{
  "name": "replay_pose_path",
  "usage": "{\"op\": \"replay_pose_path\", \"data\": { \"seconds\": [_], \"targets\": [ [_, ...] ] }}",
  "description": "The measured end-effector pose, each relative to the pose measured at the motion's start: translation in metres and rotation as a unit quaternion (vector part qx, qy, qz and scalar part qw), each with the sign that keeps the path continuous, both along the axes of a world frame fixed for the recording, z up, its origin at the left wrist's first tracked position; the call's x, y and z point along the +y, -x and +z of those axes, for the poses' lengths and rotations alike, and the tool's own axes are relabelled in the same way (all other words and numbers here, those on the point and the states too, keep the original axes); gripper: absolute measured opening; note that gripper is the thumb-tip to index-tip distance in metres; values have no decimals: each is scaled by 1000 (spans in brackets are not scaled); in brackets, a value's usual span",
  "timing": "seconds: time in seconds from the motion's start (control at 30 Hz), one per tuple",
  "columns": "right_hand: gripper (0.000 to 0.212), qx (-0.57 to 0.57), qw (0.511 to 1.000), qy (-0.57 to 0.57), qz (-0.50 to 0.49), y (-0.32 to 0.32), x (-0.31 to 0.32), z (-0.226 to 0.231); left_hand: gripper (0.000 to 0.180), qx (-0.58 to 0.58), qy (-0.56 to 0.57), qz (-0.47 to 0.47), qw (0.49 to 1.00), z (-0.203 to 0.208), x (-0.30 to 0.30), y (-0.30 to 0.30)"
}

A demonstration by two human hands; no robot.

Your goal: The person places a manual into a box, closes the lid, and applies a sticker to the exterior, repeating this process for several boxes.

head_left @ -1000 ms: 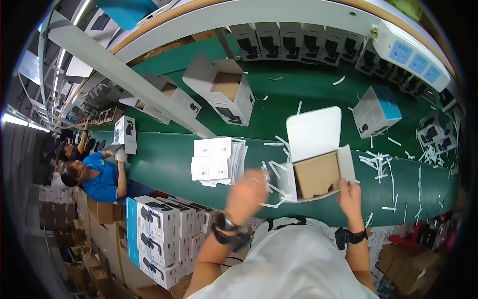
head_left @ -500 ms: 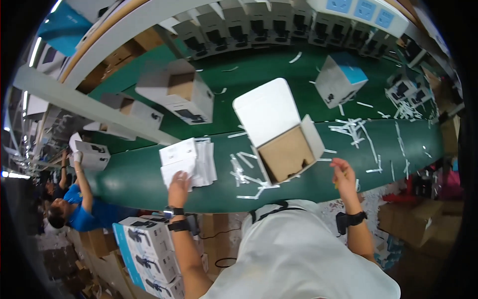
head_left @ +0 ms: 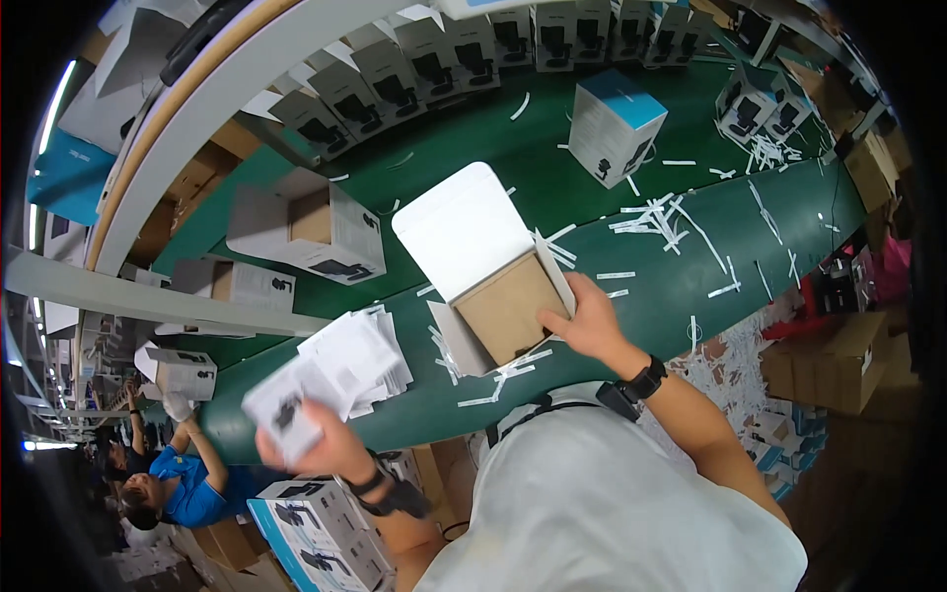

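An open white carton point(head_left: 464, 232) stands in front of me with its lid folded back. Inside it shows a brown cardboard insert point(head_left: 508, 306). My right hand point(head_left: 592, 324) grips the carton's right side wall, its thumb over the edge beside the insert. To the left, my left hand point(head_left: 321, 444) is closed on a white booklet point(head_left: 268, 393) with a dark picture on it; motion blurs both. The booklet is held up near a pile of white leaflets point(head_left: 360, 345) on the green bench, overlapping it in view.
White paper strips point(head_left: 656, 222) lie scattered over the green bench point(head_left: 691, 316). A blue-topped box point(head_left: 614, 133) stands at the back right, open boxes point(head_left: 311, 232) at the back left. Printed boxes point(head_left: 424, 64) line the far side. A co-worker in blue point(head_left: 197, 483) handles a box at far left.
My left hand has lifted a booklet from the pile and moved left and nearer me. My right hand has moved left onto the carton's side. The view has turned somewhat.
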State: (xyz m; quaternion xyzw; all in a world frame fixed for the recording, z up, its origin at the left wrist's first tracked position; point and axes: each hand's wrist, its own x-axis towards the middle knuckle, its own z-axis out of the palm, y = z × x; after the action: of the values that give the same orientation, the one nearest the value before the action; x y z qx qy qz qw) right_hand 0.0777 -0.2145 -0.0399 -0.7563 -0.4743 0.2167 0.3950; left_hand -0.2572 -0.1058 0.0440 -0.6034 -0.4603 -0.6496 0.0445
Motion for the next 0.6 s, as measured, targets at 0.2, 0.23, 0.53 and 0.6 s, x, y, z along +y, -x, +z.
{"op": "replay_pose_path", "data": {
  "seconds": [0.2, 0.23, 0.53, 0.6],
  "targets": [
    [55, 187, 980, -56, -30, 13, -19, -6, 40, 214, 127, -271, 930, 44, -55, -99],
    [55, 188, 980, -56, -24, 12, -21, 0, 53, 269, 94, -242, 927, 33, -44, -111],
    [40, 295, 953, -38, 59, -19, -39, 40, 47, 201, 95, -220, 950, 13, -61, -94],
    [38, 295, 953, -28, 66, -14, -34, 44, 48, 184, 52, -187, 963, 27, -65, -96]
  ]
}}
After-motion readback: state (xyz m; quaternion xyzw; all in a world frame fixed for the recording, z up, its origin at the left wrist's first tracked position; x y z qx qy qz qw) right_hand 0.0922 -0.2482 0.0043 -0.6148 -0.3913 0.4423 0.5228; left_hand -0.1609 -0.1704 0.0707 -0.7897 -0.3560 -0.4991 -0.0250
